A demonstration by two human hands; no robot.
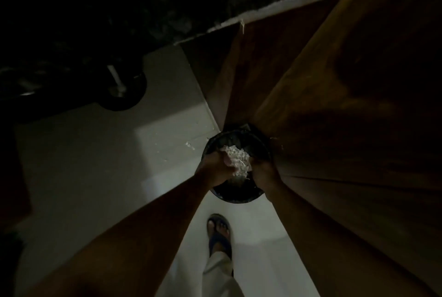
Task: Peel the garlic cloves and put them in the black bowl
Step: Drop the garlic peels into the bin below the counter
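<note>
Dim light, both arms stretched down over a round black plastic-lined bin on the pale tiled floor. Looks like clean-up: dumping the peel. Best done low and centred over the rim, letting the load drop in one go, since a few white flakes already lie on the tiles just left of the left hand. Left hand cupped, fingers curled against a crumpled wad of white papery garlic skins. Right hand curled on the wad's other side, pressing it between the two. Bin directly under both hands. Brown wooden cabinet door hard by the right hand. No black bowl or peeled cloves in view; cannot tell where they sit.
</note>
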